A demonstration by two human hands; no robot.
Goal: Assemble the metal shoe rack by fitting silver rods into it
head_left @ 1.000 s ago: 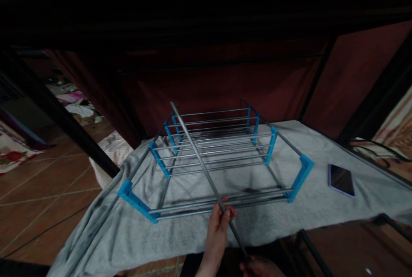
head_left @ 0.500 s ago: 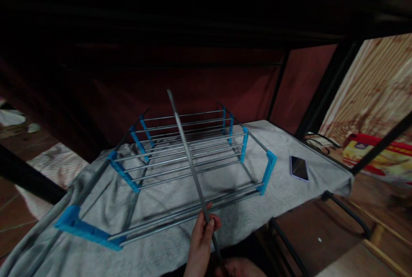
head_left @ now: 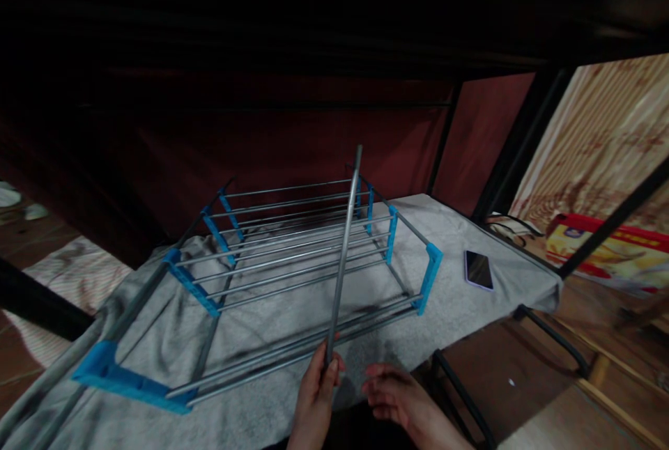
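Note:
My left hand is closed around the lower end of a grey metal rod, which points up and away from me, leaning slightly right. To its right, my right hand holds nothing, its fingers apart and curved toward the rod. Behind the rod a rack of metal bars with blue plastic end pieces rests on a grey cloth. At the near left, a large blue end piece joins two of the front bars. The rod passes in front of the rack's bars in this view.
A phone lies on the cloth right of the rack. Black metal tubing stands at the near right edge. Farther right is a red and yellow package behind a dark post. A dark red panel closes off the back, under a dark overhang.
The rod has swung from leaning left to leaning slightly right, still in my left hand. My right hand has come off the rod's lower end, risen into fuller view and opened.

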